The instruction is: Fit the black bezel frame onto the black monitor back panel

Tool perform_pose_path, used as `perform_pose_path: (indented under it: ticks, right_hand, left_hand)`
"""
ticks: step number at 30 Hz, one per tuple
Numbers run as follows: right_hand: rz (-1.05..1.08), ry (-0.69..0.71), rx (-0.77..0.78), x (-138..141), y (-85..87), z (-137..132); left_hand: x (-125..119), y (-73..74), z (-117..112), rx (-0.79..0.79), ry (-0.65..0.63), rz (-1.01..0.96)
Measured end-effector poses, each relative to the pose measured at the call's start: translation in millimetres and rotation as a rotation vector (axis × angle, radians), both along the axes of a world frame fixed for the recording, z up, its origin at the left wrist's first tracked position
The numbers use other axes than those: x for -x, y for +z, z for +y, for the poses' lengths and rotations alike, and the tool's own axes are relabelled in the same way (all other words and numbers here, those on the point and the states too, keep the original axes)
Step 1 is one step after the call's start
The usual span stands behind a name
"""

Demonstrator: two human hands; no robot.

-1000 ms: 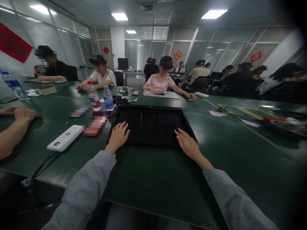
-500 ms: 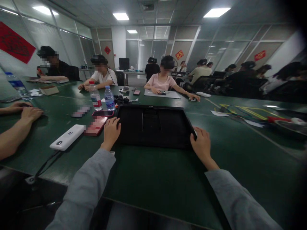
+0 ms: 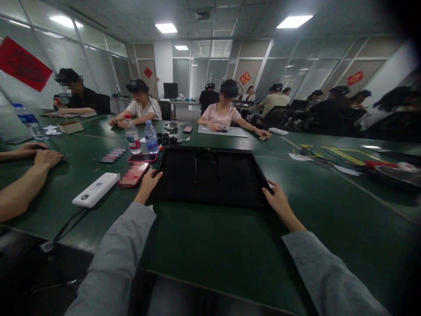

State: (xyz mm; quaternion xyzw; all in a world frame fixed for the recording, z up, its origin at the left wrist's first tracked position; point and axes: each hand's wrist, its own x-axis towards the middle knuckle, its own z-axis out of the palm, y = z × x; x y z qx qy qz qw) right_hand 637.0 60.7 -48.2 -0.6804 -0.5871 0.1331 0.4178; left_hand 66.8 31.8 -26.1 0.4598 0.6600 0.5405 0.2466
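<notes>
A large flat black panel [image 3: 210, 175], like the back of a monitor, lies face down on the green table [image 3: 213, 250] in front of me. My left hand [image 3: 148, 183] grips its near left edge, fingers curled round the rim. My right hand [image 3: 277, 199] holds the near right corner the same way. Both arms wear grey sleeves.
Left of the panel lie a red phone [image 3: 133, 174], a dark phone [image 3: 142, 157], a white power bank [image 3: 94, 195] with a cable, and two water bottles [image 3: 142, 138]. Another person's forearms [image 3: 23, 184] rest at far left. Several seated people work at the far side.
My hands slid off the top of the panel outward to its left edge and right corner and closed on them.
</notes>
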Motion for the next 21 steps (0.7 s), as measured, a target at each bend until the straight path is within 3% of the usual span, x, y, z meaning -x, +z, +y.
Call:
perform_pose_path:
  ticks: [5,11,15,21]
  right_hand:
    - [0.187,0.112,0.124,-10.2,13.9,-6.7]
    - [0.67,0.191,0.274,3.0,36.3,-14.7]
    - [0.7,0.115,0.221,6.4,39.6,-14.0]
    - [0.641,0.079,0.104,-3.7,23.3,-5.8]
  left_hand:
    - [1.8,-1.0,1.7,-0.007,0.0,-0.059]
    - [-0.2,-2.1,2.9,-0.051,-0.052,-0.106]
    - [-0.2,-0.2,3.2,-0.054,-0.029,-0.023]
    - [2.3,-1.5,3.9,-0.062,0.003,0.02]
